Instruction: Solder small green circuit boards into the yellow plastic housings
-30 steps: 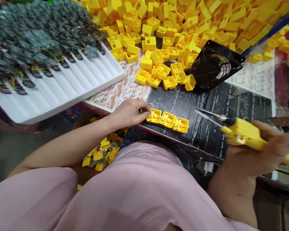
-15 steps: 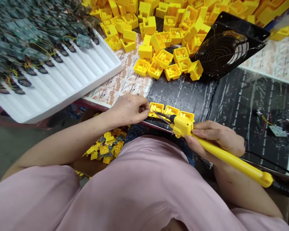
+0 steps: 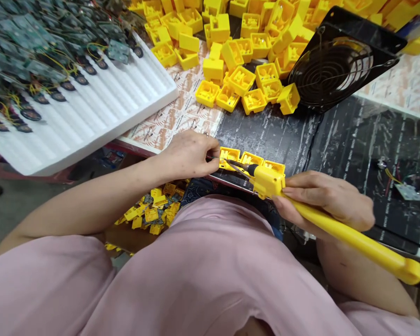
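Observation:
Three small open yellow plastic housings (image 3: pixel 274 165) stand in a row along the table's front edge. My right hand (image 3: pixel 327 198) is wrapped round the long yellow handle of a soldering iron (image 3: pixel 270 181), whose dark tip reaches left into the leftmost housing (image 3: pixel 230 153). A thin metal rod runs beside that tip. At the left end of the row, my left hand (image 3: pixel 192 154) is closed in a pinch against the same housing. Something thin and dark shows at its fingertips, too small to name.
Many yellow housings (image 3: pixel 241 80) lie heaped at the back, beside a black fan (image 3: pixel 331 70). A white foam tray (image 3: pixel 126 102) at left carries circuit boards with wired round parts. A small wired board (image 3: pixel 408 190) lies at right. Below the table edge sits a box of yellow pieces (image 3: pixel 152 213).
The view has shifted slightly. My right hand and the soldering iron have moved a little to the right, with the tip still at the leftmost housing. My left hand keeps its pinch there.

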